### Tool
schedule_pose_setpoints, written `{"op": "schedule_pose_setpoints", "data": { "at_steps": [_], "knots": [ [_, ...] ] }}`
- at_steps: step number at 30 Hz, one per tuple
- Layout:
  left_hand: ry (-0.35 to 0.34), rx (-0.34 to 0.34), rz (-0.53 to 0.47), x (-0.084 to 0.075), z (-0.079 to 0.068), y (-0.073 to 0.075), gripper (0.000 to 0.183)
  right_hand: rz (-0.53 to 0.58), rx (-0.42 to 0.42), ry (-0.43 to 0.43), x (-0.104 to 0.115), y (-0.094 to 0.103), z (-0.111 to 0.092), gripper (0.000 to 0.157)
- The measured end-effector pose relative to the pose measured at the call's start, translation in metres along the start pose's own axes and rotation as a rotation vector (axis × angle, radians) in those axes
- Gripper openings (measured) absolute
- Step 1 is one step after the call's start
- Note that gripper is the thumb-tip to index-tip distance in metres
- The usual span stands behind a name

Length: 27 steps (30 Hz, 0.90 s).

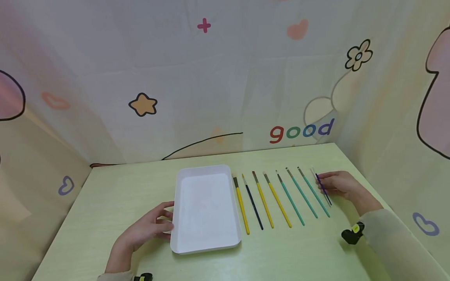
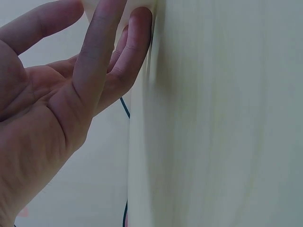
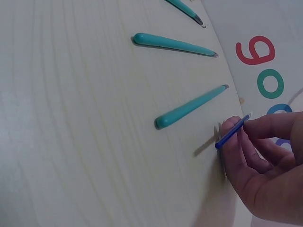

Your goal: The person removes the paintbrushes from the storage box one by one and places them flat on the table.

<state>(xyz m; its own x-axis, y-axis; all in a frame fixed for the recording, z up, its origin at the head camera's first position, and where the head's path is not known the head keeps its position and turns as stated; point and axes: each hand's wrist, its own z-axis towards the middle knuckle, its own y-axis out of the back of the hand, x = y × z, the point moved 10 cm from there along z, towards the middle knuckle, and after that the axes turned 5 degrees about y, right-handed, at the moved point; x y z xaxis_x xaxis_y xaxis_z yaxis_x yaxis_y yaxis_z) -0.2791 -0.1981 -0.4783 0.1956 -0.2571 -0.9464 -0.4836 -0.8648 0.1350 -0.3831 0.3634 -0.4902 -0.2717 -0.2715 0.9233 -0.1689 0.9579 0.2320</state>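
Observation:
A slim blue-purple paintbrush (image 1: 324, 189) is pinched between the thumb and fingers of my right hand (image 1: 342, 184), at the right end of a row of brushes. The right wrist view shows its blue handle (image 3: 230, 132) slanting between the fingertips, close over the table. A teal brush (image 1: 314, 192) lies just left of this hand. My left hand (image 1: 147, 226) rests its fingertips against the left side of a shallow white tray (image 1: 174, 218). In the left wrist view, the fingers (image 2: 97, 52) are spread and gently bent, with the tray partly hidden behind them.
Between the tray and the right hand lie yellow brushes (image 1: 277, 200), a navy brush (image 1: 254, 205) and more teal brushes (image 1: 291, 200), roughly side by side. A printed curtain (image 1: 197, 78) rises along the back and sides of the pale table (image 1: 281, 253).

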Motion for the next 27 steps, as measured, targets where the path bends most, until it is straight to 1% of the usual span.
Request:
{"op": "schedule_pose_setpoints", "data": {
  "at_steps": [8, 14, 22, 27],
  "knots": [
    [0.001, -0.002, -0.002, 0.001, -0.001, 0.0, 0.066, -0.081, -0.034, 0.027, 0.004, 0.006, -0.002, 0.043],
    [-0.003, -0.003, 0.003, 0.001, -0.001, 0.001, 0.066, -0.162, -0.065, 0.023, 0.004, 0.009, 0.0, 0.041],
    [0.007, -0.009, 0.005, 0.002, 0.0, 0.001, 0.065, -0.212, -0.112, 0.045, 0.008, 0.012, 0.002, 0.037],
    [-0.003, -0.007, 0.007, 0.001, 0.0, 0.001, 0.066, -0.277, -0.153, 0.054, 0.008, 0.018, 0.003, 0.037]
  ]
}}
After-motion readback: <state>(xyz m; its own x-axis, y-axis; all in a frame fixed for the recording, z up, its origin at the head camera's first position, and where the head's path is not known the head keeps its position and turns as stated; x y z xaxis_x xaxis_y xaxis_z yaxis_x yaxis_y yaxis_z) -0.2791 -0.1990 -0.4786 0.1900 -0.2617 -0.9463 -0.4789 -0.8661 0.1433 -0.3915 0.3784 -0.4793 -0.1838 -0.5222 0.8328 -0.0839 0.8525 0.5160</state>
